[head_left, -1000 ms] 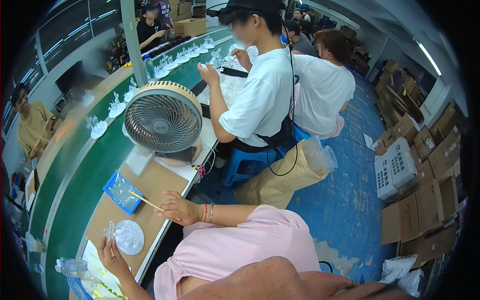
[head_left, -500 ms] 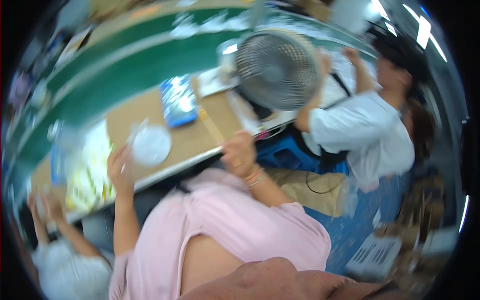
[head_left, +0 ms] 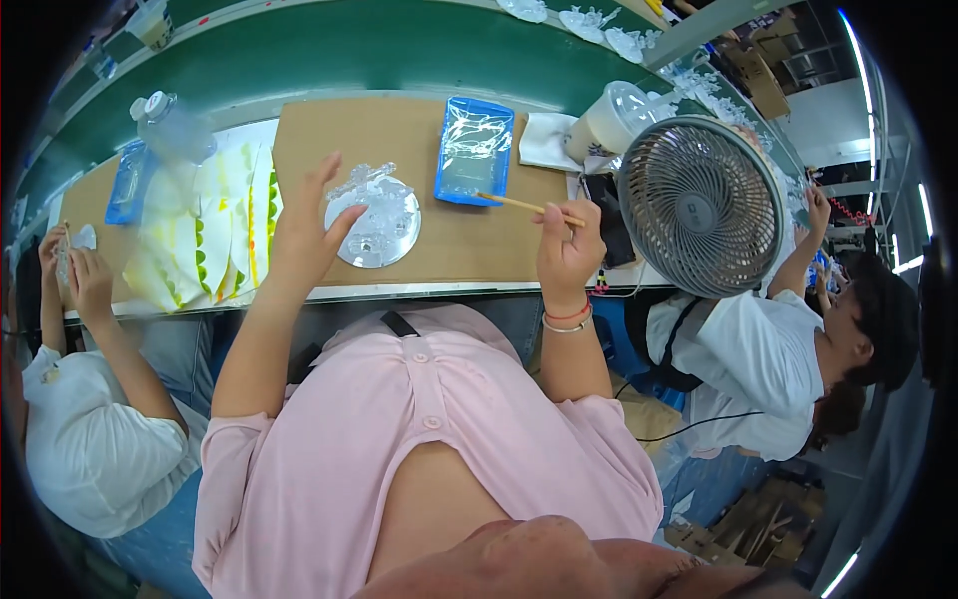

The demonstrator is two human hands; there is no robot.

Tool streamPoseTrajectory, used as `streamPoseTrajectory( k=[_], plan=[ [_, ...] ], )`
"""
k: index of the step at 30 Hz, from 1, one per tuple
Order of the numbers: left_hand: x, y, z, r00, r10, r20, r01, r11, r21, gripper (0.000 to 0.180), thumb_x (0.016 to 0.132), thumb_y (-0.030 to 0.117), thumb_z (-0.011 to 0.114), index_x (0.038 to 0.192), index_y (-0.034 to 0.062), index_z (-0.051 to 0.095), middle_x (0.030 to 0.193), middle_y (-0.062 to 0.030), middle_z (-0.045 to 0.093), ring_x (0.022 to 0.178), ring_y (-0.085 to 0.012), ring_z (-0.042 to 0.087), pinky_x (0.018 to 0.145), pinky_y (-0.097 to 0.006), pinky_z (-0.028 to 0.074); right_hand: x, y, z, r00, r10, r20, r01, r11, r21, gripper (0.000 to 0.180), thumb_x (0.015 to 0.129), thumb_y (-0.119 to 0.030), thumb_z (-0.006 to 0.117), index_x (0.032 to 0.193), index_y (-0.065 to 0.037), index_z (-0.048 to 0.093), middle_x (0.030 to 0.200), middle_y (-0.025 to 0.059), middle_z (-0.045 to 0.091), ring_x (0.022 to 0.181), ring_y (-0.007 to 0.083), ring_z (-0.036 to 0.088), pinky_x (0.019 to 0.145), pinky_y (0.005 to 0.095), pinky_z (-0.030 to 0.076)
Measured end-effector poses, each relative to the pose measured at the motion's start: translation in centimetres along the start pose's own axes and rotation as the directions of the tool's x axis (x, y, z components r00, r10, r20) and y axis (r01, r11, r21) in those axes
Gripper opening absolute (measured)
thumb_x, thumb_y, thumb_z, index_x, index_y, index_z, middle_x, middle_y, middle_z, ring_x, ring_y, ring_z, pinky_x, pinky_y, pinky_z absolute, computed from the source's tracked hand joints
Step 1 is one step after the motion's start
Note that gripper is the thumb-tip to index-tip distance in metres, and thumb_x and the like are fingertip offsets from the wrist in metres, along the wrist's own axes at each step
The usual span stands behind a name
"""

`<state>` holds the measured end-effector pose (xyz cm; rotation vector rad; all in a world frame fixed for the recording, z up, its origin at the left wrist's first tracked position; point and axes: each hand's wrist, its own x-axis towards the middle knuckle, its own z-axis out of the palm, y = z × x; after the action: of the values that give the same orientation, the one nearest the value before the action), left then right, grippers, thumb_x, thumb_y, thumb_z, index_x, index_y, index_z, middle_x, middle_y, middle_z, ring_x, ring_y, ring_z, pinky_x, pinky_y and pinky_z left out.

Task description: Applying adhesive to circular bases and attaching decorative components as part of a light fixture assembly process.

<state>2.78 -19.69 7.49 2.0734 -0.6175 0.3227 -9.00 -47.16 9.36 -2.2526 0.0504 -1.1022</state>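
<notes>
Centre-right of frame, right hand (head_left: 572,250) pinched wooden stick (head_left: 517,203) near its rear, apparently so the tip reached blue tray (head_left: 481,106); left hand (head_left: 306,228), fingers spread, seemingly empty, flanked clear ornament (head_left: 377,222).

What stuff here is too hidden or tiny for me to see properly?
In the head view:
Wooden stick: part of it is covered by the right hand.
White cup: its lower right side is behind the fan.
Pale thing, far left: too small, partly covered by a co-worker's hands.

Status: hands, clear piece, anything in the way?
Left hand open beside clear piece, contact uncertain. Right hand gripping stick, tip at blue tray. Piece on brown board. Fan off right, not blocking.
</notes>
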Motion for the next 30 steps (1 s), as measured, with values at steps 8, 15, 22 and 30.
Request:
streamPoseTrajectory(
  k=[8, 15, 22, 30],
  plan=[
    [2.4, -1.0, 1.3, 0.983, -0.037, 0.182, 0.041, 0.999, -0.019, 0.021, 0.086, 0.011, 0.067, 0.105, 0.0043, 0.066, 0.087, -0.0161, 0.068, 0.077, -0.0323, 0.065, 0.069, -0.037, 0.051, 1.8, 2.2, 4.8, 0.994, -0.071, 0.079, 0.078, 0.994, -0.079, 0.016, 0.089, -0.015, 0.067, 0.083, -0.003, 0.058, 0.072, 0.0059, 0.061, 0.069, 0.0176, 0.056, 0.06, 0.0277, 0.044],
    [1.8, -1.0, 0.3, 0.995, -0.006, 0.101, 0.009, 0.999, -0.033, 0.02, 0.083, 0.013, 0.069, 0.102, 0.0055, 0.068, 0.091, -0.0113, 0.069, 0.079, -0.0295, 0.066, 0.071, -0.035, 0.052, 4.0, 1.9, 5.0, 0.987, -0.069, 0.145, 0.084, 0.992, -0.094, 0.017, 0.09, -0.016, 0.066, 0.08, -0.004, 0.06, 0.069, 0.0048, 0.061, 0.072, 0.02, 0.055, 0.063, 0.03, 0.044],
    [0.4, -2.2, -0.5, 0.989, -0.001, 0.149, -0.005, 0.999, 0.041, 0.018, 0.081, 0.012, 0.071, 0.097, 0.0045, 0.069, 0.089, -0.0097, 0.07, 0.076, -0.026, 0.066, 0.066, -0.033, 0.052, 4.7, 2.0, 4.6, 0.956, -0.094, 0.279, 0.118, 0.991, -0.07, 0.016, 0.093, -0.015, 0.06, 0.084, -0.003, 0.06, 0.076, 0.0071, 0.063, 0.073, 0.0204, 0.056, 0.067, 0.0297, 0.043],
    [0.8, -1.2, -1.4, 0.98, -0.081, 0.184, 0.083, 0.997, -0.006, 0.018, 0.08, 0.009, 0.072, 0.097, 0.0034, 0.069, 0.092, -0.0108, 0.07, 0.082, -0.0251, 0.067, 0.071, -0.031, 0.052, 4.9, 2.1, 4.9, 0.951, -0.027, 0.308, 0.036, 0.999, -0.024, 0.012, 0.09, -0.015, 0.062, 0.085, -0.004, 0.059, 0.071, 0.0074, 0.064, 0.076, 0.0284, 0.056, 0.075, 0.0366, 0.044]
  ],
)
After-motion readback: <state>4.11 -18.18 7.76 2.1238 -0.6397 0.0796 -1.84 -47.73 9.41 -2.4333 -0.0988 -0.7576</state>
